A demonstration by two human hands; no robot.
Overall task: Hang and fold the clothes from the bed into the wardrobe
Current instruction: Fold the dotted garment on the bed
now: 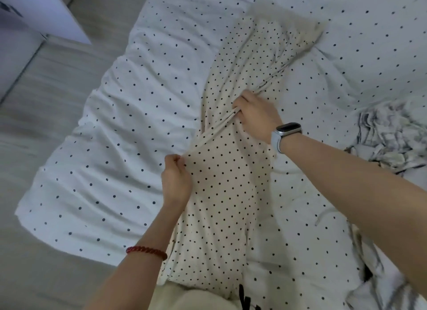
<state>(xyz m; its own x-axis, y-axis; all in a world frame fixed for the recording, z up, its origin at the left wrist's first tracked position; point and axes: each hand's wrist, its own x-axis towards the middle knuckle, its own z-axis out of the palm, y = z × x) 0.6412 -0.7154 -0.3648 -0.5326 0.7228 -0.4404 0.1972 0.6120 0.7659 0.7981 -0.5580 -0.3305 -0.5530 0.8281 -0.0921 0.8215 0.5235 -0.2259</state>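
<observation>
Where the cream polka-dot garment [221, 171] lies stretched along the bed [129, 129], both hands have hold of it near its middle. The left hand [176, 178] has its grip clenched on the garment's left edge, the fingers curled round a pinch of cloth. Beyond and to the right of that grip, the right hand [255, 114] grasps a bunched fold of the same cloth, and a taut ridge of fabric runs between the two grips. Past the right grip the garment narrows into creases and ends at a fuzzy cream patch [288, 21]. On the near side of the grips it lies flatter, reaching the bed's edge. The left wrist wears a red bracelet [146, 252]; the right wrist wears a smartwatch [285, 134]. Right of the right grip, well apart, lies a crumpled grey-and-white patterned cloth [390, 134] on the dotted white sheet.
</observation>
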